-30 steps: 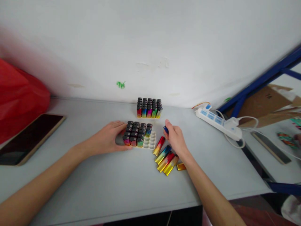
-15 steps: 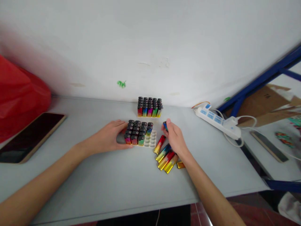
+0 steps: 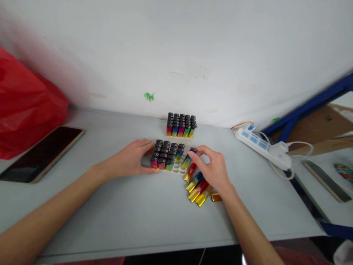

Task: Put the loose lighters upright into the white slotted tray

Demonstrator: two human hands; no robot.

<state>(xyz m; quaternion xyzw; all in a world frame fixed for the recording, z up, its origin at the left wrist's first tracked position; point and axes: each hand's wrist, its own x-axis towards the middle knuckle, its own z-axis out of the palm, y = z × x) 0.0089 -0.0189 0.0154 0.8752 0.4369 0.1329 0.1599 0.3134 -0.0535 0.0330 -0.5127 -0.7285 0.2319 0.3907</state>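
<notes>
A white plastic tray (image 3: 175,170) with round-edged slots stands in the middle of the table, its left part filled with upright black-topped lighters (image 3: 162,162). My left hand (image 3: 131,158) grips the tray's left end, thumb at the front and fingers behind. Between the thumb and fingers of my right hand (image 3: 213,167) is a blue-and-yellow lighter (image 3: 186,162), tilted over the slots on the right; whether its base touches the tray I cannot tell. Several loose lighters (image 3: 197,190), red, blue and gold, lie below my right hand, which partly covers them.
Behind, near the wall, another block of upright lighters (image 3: 181,129) stands. A phone (image 3: 44,152) and a red bag (image 3: 30,103) are on the left. To the right lie a white power strip (image 3: 261,147) with cables and a blue metal frame (image 3: 292,125).
My right hand has brought the blue-and-yellow lighter down and left to the tray's slots. My left hand keeps its hold on the tray. The camera view has shifted slightly.
</notes>
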